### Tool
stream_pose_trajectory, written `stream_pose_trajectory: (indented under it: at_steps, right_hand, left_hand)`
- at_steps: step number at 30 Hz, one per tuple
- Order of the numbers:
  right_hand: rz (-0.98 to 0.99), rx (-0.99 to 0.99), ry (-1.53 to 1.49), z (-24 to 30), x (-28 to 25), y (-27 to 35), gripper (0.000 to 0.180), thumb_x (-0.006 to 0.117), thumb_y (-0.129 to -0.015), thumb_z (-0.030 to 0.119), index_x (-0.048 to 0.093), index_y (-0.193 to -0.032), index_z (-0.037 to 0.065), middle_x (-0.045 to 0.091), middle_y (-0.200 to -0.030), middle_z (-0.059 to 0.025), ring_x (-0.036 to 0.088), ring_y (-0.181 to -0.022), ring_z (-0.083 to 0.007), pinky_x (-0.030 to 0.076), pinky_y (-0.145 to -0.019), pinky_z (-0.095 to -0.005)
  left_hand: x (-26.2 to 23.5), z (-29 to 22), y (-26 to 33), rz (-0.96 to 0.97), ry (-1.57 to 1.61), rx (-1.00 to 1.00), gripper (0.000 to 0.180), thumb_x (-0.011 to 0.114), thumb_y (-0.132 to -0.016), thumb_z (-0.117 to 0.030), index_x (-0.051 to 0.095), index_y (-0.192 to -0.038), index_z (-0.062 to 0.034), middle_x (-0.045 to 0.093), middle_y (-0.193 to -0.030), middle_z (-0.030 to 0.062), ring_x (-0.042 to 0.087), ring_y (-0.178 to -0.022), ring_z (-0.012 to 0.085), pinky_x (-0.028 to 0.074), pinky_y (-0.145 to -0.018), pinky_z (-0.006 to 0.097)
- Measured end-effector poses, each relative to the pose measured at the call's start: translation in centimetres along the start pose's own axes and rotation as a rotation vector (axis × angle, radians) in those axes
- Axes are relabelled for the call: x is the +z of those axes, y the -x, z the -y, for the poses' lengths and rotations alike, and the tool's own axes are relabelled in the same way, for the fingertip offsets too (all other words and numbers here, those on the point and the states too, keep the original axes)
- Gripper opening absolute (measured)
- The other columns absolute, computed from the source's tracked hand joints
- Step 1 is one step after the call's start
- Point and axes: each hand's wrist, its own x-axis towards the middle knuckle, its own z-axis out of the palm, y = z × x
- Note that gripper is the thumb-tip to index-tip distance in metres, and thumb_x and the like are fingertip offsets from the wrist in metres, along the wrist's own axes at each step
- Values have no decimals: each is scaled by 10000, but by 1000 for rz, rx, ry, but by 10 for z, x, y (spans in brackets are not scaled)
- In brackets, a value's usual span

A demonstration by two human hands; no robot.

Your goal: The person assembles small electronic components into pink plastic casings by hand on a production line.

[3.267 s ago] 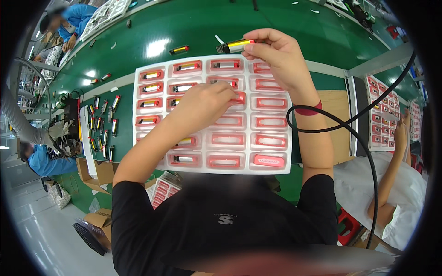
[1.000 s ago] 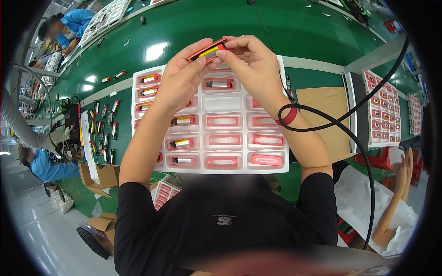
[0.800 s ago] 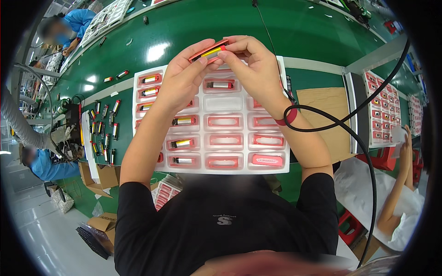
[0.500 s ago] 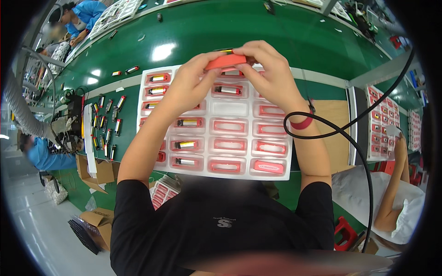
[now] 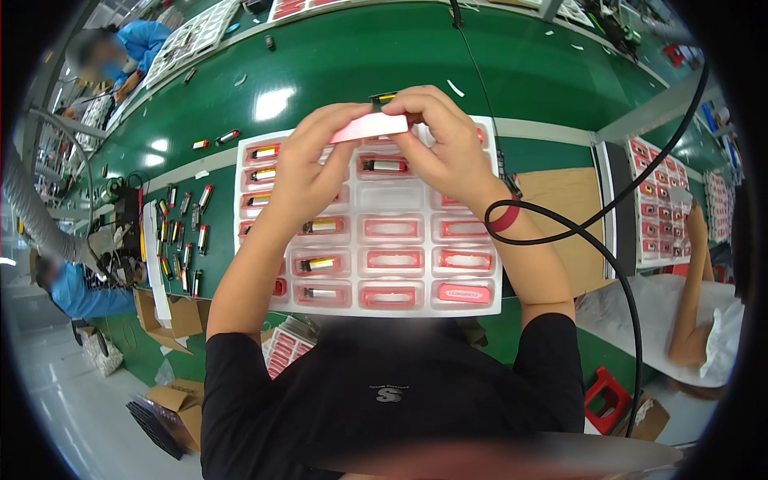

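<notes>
Pink casing (image 5: 370, 127) (over tray (image 5: 390, 196)) in 2 hands (image 5: 310, 160)

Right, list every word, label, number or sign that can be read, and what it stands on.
Black T-shirt: large pale emblem, not copied here; the lettering above it is too small to read.
Pink casing in the white tray, bottom-right compartment: one line of lettering, too small to read surely.
Cardboard box at lower left: faint print, too blurred.
Held casing: no lettering shows on the side in view.
</notes>
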Motion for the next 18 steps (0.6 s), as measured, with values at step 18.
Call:
stream_pose_trajectory:
  at_steps: [18]
  right_hand:
    - [293, 257, -105, 30, -24, 28, 168, 752, -894, 86, 702, -1035, 10, 706, -939, -92, 678, -850, -181, 536, -782, -302]
  left_hand:
    - [-8, 15, 36, 353, 1229, -823, 398, 673, -963, -79, 607, -1353, -38, 692, -1211, 68, 658, -1040, 105, 533, -908, 271]
